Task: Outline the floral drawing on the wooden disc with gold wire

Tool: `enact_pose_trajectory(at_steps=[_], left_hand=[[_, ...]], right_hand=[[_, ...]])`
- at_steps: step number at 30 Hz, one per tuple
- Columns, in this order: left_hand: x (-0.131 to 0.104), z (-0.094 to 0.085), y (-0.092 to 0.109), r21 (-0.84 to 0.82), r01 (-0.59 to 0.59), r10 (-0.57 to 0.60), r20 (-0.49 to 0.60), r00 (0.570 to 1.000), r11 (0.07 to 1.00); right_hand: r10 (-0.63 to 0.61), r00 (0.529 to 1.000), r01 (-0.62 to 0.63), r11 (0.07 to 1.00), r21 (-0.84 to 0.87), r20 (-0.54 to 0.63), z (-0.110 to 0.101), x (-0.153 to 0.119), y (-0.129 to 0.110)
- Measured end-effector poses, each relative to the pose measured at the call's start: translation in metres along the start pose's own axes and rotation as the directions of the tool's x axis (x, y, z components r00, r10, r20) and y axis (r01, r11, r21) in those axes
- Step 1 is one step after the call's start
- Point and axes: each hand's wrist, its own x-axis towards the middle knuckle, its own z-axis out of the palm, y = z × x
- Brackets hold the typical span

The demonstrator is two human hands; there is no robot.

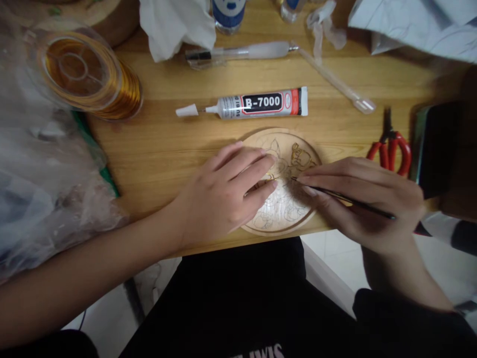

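A round wooden plate (pixel 276 133) with pencil-line drawings lies near the table's front edge. Bent gold wire (pixel 301 158) traces part of the drawing at its upper right. My left hand (pixel 227 191) rests over the plate's left side, fingers stretched out and slightly apart. Another piece of gold wire (pixel 269 176) shows by its fingertips, partly hidden under them. My right hand (pixel 367 199) is closed around slim dark tweezers (pixel 357 203), held like a pen. Their tip points at the plate's middle, close to the left fingertips; whether it grips any wire is too small to tell.
Above the plate lies a B-7000 glue tube (pixel 263 103) with a pin-like white cap. A spool of gold wire (pixel 93 74) stands left beside plastic wrapping (pixel 48 189). Red-handled pliers (pixel 389 149) and a phone (pixel 436 149) lie right. A pen (pixel 242 51) and pipette (pixel 335 82) lie behind.
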Motion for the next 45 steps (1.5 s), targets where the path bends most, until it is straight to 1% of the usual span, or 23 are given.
enact_pose_trajectory(at_steps=[3,7,11,14,21,31,34,38,41,45], left_hand=[[-0.001,0.000,0.000,-0.022,0.001,-0.001,0.007,1.000,1.000],[-0.001,0.001,0.001,-0.071,0.035,-0.034,0.018,0.999,0.997],[0.000,0.001,0.001,-0.044,0.005,-0.006,-0.016,1.000,0.999],[0.001,0.000,0.000,-0.028,-0.020,0.020,0.003,1.000,0.999],[0.000,0.000,0.000,-0.022,-0.013,0.013,0.003,1.000,1.000],[0.002,0.000,0.000,0.000,-0.022,0.022,-0.032,0.999,1.000],[0.001,0.000,0.000,0.019,-0.020,0.020,-0.026,0.999,1.000],[0.001,0.001,0.001,0.029,-0.007,0.008,-0.015,1.000,1.000],[0.001,0.001,0.001,-0.001,0.006,-0.006,-0.016,1.000,1.000],[0.001,-0.001,0.000,-0.028,-0.014,0.014,0.003,1.000,1.000]], right_hand=[[-0.010,0.999,0.010,1.000,0.011,-0.051,0.005,-0.005,-0.002],[-0.009,0.998,0.011,1.000,0.025,-0.058,0.007,-0.007,0.000],[-0.007,0.998,0.009,0.999,0.037,-0.059,0.008,-0.006,0.001],[-0.005,0.997,0.008,0.999,0.047,-0.071,0.009,-0.006,0.000],[-0.003,0.998,0.004,1.000,0.022,-0.067,0.010,-0.009,-0.002],[-0.042,0.998,0.045,0.998,0.046,-0.053,0.015,-0.002,-0.002],[-0.023,0.998,0.027,0.997,0.067,-0.065,0.016,-0.001,-0.002],[0.047,0.995,-0.038,0.994,0.105,-0.083,0.018,-0.001,-0.003],[0.081,0.994,-0.070,0.988,0.136,-0.075,0.018,-0.002,-0.005],[0.094,0.993,-0.082,0.983,0.162,-0.065,0.018,-0.002,-0.006]])
